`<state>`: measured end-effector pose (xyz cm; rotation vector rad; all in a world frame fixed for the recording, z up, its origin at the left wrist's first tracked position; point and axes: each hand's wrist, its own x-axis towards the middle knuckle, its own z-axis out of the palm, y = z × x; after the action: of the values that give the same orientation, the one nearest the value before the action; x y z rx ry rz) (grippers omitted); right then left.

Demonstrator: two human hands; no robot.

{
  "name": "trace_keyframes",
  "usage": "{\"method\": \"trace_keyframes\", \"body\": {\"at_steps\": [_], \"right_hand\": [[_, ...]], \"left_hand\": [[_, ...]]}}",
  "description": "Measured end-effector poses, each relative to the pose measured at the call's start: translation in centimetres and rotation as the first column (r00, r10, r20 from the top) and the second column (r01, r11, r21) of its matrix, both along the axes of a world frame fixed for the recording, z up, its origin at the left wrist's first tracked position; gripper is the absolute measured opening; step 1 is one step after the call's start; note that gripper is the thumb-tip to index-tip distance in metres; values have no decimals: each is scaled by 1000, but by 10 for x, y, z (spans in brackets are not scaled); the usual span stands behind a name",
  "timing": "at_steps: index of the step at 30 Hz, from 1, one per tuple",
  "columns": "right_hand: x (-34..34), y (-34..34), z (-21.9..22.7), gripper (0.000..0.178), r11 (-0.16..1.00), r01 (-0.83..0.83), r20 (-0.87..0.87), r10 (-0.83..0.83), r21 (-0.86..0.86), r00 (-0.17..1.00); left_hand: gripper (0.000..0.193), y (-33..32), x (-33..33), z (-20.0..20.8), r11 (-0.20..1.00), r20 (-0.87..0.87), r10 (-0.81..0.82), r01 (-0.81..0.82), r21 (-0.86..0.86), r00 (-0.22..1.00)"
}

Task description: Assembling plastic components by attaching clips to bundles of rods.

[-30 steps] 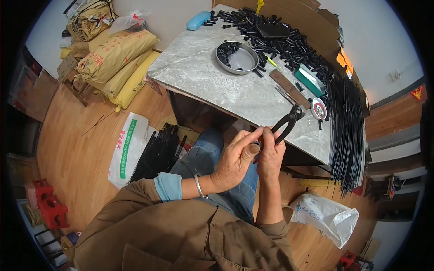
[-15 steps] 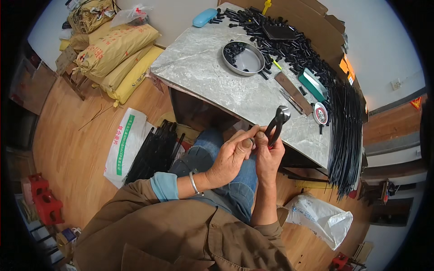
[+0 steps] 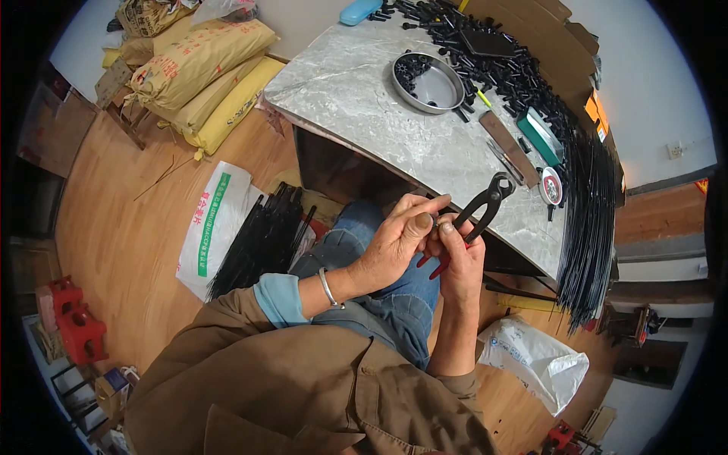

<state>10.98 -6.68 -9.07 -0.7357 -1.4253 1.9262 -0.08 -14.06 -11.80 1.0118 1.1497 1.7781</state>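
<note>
My right hand (image 3: 462,267) is closed around black pincers (image 3: 494,191) with red handle tips. Their round-jawed head points away, up past the table's near edge. My left hand (image 3: 396,236) has its thumb and fingers pinched together beside the right fingertips. Between both sets of fingertips is something small and dark, too hidden to name. The hands meet above my lap, just short of the grey marble-patterned table (image 3: 356,83).
On the table are a round metal pan (image 3: 446,83) with small black pieces, a heap of short black parts (image 3: 523,87), a brown bar (image 3: 509,150), a green box (image 3: 540,138) and long black rods (image 3: 588,227). More black rods (image 3: 258,246) lie on a white sack (image 3: 205,212).
The pincers have turned in my right hand, their head swinging right and their red handle tips coming into view. Both hands stay close together. The whole view has shifted slightly.
</note>
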Motion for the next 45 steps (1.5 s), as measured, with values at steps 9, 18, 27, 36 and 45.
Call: {"method": "trace_keyframes", "body": {"at_steps": [9,18,27,36,45], "right_hand": [[0,0,-5,15,1000,0,-2,0,21,1000],[0,0,-5,14,1000,11,7,-11,4,1000],[2,0,-10,14,999,34,8,-34,2,999],[-1,-3,-5,14,999,54,25,-54,-2,998],[-1,-1,-7,13,998,58,32,-59,14,998]], "left_hand": [[56,-2,-2,0,1000,14,-1,1,1,1000],[56,-1,0,-1,1000,19,-12,12,-9,1000],[54,-1,1,0,1000,20,-18,18,2,1000],[52,0,1,0,1000,32,-19,18,1,999],[51,0,0,2,1000,41,-25,26,-3,999]]}}
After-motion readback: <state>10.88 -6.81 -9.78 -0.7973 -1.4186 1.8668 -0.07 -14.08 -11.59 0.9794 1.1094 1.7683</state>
